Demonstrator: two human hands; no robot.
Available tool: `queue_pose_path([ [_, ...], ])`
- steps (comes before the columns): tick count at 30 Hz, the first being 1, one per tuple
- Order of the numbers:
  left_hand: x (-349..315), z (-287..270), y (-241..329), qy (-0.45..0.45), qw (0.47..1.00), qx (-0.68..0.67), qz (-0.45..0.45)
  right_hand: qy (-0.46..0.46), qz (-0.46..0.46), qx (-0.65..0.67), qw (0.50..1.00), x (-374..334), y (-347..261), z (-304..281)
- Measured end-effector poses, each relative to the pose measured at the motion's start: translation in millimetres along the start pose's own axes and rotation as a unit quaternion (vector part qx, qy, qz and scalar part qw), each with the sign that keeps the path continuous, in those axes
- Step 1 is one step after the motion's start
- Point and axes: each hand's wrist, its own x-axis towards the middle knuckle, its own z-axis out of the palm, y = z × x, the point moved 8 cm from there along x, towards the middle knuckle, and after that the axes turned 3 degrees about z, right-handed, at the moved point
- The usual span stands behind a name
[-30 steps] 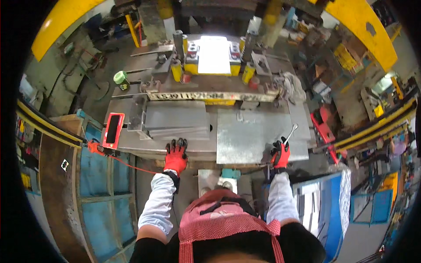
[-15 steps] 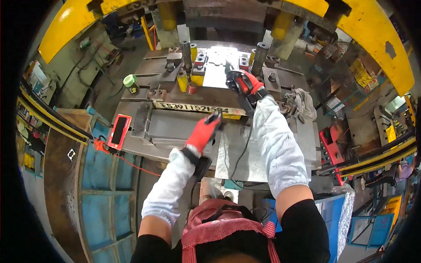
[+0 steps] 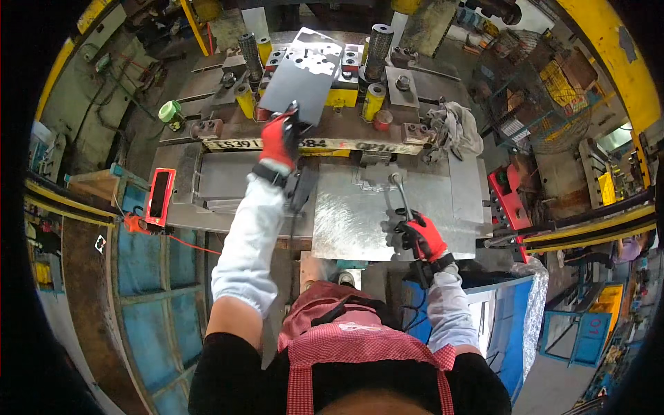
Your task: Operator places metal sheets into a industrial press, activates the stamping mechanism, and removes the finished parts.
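My left hand (image 3: 280, 143), in a red and black glove, is closed on the near edge of a thin metal sheet (image 3: 299, 86). The sheet slants over the die (image 3: 342, 97), and its far end has irregular cut-outs. Closer to me, my right hand (image 3: 422, 236), gloved alike, is wrapped round a slim rod-like tool with a round head (image 3: 402, 197). That tool is above a shiny metal plate (image 3: 353, 221) on the bench front. Jagged-edged shapes show on the plate around the tool; whether they are a cut piece or reflections is unclear.
Stacked sheets (image 3: 235, 176) lie left of the plate. Guide posts (image 3: 379, 52) and yellow cylinders flank the die. A grey rag (image 3: 453, 131) lies on the right, near a red control box (image 3: 508, 200). A red-framed phone-like device (image 3: 160, 197) and a green-lidded jar (image 3: 171, 114) are on the left.
My left hand has moved forward and taken hold of the sheet, now slanted over the die. My right hand has drawn back from the die towards me with the tool. The view has shifted.
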Motion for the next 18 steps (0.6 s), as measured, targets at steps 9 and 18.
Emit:
queue_pose_path([
  [9,-82,-206,-42,-0.050,0.932,-0.176,-0.314,0.069,-0.061,-0.121,0.988,-9,-20,34],
  [18,-104,-126,-7,-0.463,0.842,-0.127,-0.245,-0.201,-0.260,-0.523,0.786,-50,-74,214],
])
